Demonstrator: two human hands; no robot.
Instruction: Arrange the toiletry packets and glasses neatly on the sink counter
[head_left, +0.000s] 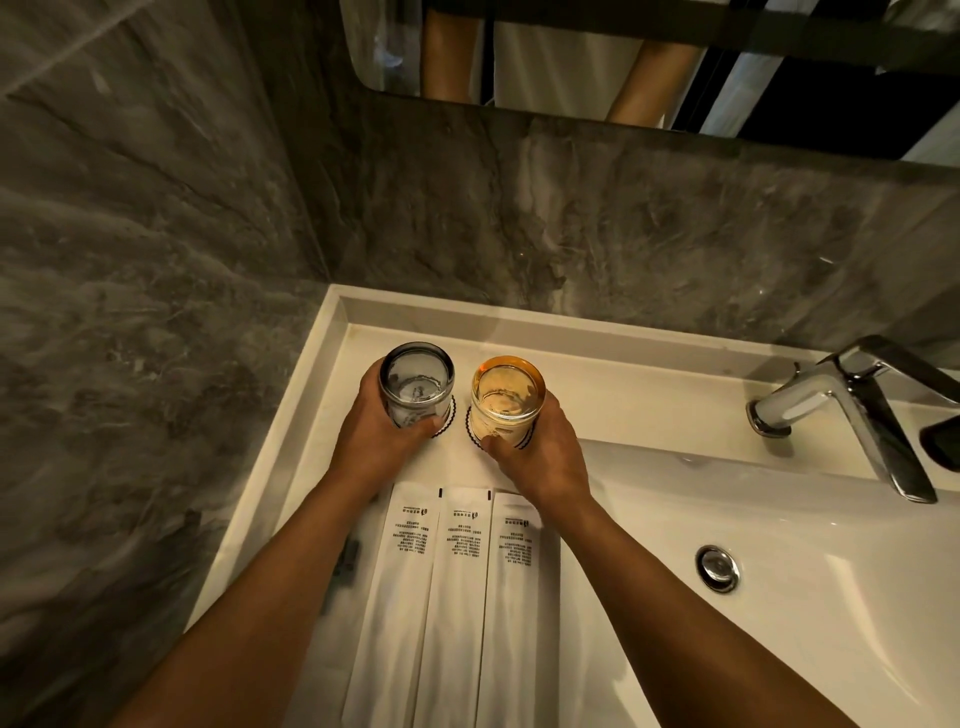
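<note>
Two glasses stand side by side at the back of the white sink counter (332, 379). My left hand (371, 436) wraps around the smoky grey glass (415, 384), which stands on a round paper coaster with a dark scalloped edge. My right hand (540, 452) wraps around the amber glass (506, 397), which rests on a like coaster (474, 434). Below my hands three long white toiletry packets (452, 597) with small black print lie side by side, lengthwise toward me, between my forearms.
A chrome faucet (841, 405) rises at the right, above the white basin with its round drain (718, 567). Grey marble walls close in the left and back. A mirror (571, 52) hangs above. A small dark object (345, 564) lies left of the packets.
</note>
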